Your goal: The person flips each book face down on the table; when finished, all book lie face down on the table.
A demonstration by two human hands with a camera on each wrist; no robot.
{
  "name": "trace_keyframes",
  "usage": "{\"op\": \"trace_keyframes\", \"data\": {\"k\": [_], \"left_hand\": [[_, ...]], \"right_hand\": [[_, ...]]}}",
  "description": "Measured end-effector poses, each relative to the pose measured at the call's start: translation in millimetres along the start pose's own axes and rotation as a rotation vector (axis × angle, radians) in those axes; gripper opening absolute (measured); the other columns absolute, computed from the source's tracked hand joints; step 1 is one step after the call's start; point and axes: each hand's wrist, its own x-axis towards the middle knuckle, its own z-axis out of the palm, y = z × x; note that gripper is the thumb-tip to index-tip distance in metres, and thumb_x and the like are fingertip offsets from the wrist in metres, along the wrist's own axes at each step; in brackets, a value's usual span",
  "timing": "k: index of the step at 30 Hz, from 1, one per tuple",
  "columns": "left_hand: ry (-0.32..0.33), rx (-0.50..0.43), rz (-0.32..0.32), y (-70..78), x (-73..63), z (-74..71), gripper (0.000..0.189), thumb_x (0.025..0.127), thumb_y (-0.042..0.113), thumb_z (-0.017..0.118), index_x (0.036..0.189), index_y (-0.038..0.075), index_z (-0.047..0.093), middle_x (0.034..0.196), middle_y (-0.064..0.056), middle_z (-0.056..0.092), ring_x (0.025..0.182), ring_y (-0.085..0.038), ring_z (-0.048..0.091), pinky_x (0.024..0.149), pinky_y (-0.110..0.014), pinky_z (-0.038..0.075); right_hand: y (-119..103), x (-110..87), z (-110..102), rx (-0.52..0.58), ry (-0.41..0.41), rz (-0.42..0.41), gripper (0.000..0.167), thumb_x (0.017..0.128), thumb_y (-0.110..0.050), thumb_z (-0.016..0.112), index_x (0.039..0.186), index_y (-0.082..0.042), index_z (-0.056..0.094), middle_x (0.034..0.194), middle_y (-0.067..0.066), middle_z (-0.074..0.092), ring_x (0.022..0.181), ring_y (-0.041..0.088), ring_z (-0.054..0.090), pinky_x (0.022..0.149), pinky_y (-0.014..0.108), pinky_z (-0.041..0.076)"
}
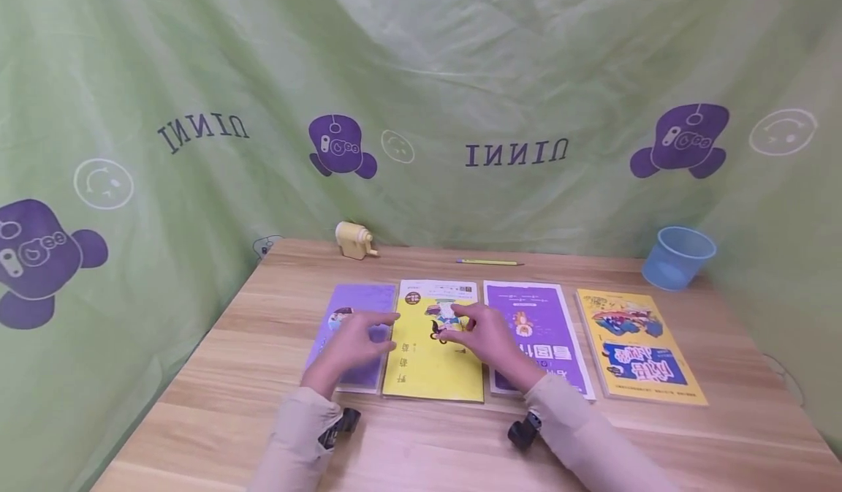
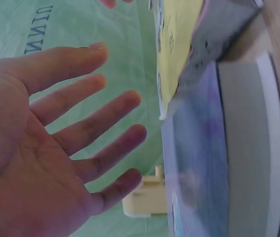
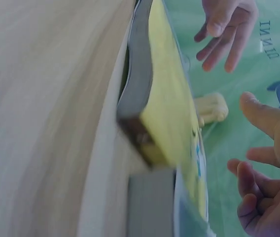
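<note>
My left hand (image 1: pixel 351 346) hovers over the seam between a thin-looking purple book (image 1: pixel 368 303) and a yellow book (image 1: pixel 434 375). Its palm and spread fingers show in the left wrist view, with nothing held. Above the yellow book's right side is my right hand (image 1: pixel 493 340), thumb and index finger apart, the other fingers loosely bent and nothing between them. Under the right wrist lies a purple book with a white border (image 1: pixel 546 309). Both wrist views show a gap between the hands and the covers. The wrists hide parts of both purple books.
An orange-yellow book (image 1: pixel 641 346) lies at the right end of the row. Behind the books are a cream pencil sharpener with a crank (image 1: pixel 353 241), a pencil (image 1: pixel 490 262) and a blue translucent cup (image 1: pixel 677 258). A green printed curtain (image 1: pixel 427 207) hangs behind the wooden table (image 1: pixel 237 375).
</note>
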Motion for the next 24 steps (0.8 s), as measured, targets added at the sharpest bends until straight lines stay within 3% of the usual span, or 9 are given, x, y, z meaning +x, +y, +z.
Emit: {"op": "trace_keyframes", "data": {"k": [4, 9, 12, 17, 24], "left_hand": [[-0.017, 0.081, -0.011, 4.6, 5.3, 5.5, 0.050, 0.074, 0.010, 0.085, 0.123, 0.007, 0.072, 0.120, -0.011, 0.074, 0.115, -0.036, 0.062, 0.106, -0.056, 0.043], [-0.057, 0.137, -0.111, 6.5, 9.5, 13.2, 0.055, 0.072, 0.017, 0.088, 0.125, 0.016, 0.072, 0.126, -0.008, 0.071, 0.120, -0.033, 0.053, 0.106, -0.061, 0.034], [-0.066, 0.161, -0.149, 6.4, 10.0, 15.8, 0.058, 0.069, 0.019, 0.089, 0.125, 0.019, 0.072, 0.128, -0.007, 0.070, 0.123, -0.035, 0.050, 0.104, -0.061, 0.035], [-0.052, 0.187, -0.133, 4.8, 10.5, 18.3, 0.060, 0.066, 0.018, 0.090, 0.124, 0.018, 0.073, 0.127, -0.008, 0.071, 0.120, -0.034, 0.049, 0.097, -0.053, 0.035], [-0.030, 0.200, -0.105, 1.8, 9.2, 18.8, 0.063, 0.062, 0.015, 0.091, 0.123, 0.016, 0.073, 0.127, -0.008, 0.071, 0.117, -0.032, 0.051, 0.094, -0.050, 0.034]], "right_hand": [[8, -5.7, -9, -0.064, 0.005, 0.032, 0.061, 0.073, -0.029, 0.089, 0.125, -0.004, 0.070, 0.076, 0.003, 0.062, 0.065, 0.011, 0.048, 0.055, 0.022, 0.039], [15, -10.7, -14, -0.151, -0.010, 0.005, 0.066, 0.072, -0.030, 0.090, 0.128, -0.004, 0.068, 0.066, -0.001, 0.052, 0.062, 0.011, 0.043, 0.056, 0.024, 0.037], [16, -12.6, -13, -0.210, -0.012, -0.030, 0.070, 0.070, -0.032, 0.090, 0.129, -0.003, 0.067, 0.062, -0.004, 0.047, 0.060, 0.011, 0.040, 0.057, 0.025, 0.036], [17, -13.4, -11, -0.301, -0.009, -0.047, 0.075, 0.068, -0.035, 0.092, 0.131, -0.003, 0.066, 0.061, -0.005, 0.043, 0.059, 0.010, 0.038, 0.058, 0.025, 0.035], [15, -15.4, -10, -0.349, -0.021, -0.014, 0.079, 0.066, -0.036, 0.093, 0.132, -0.002, 0.065, 0.074, 0.007, 0.065, 0.067, 0.016, 0.052, 0.064, 0.033, 0.047]]}}
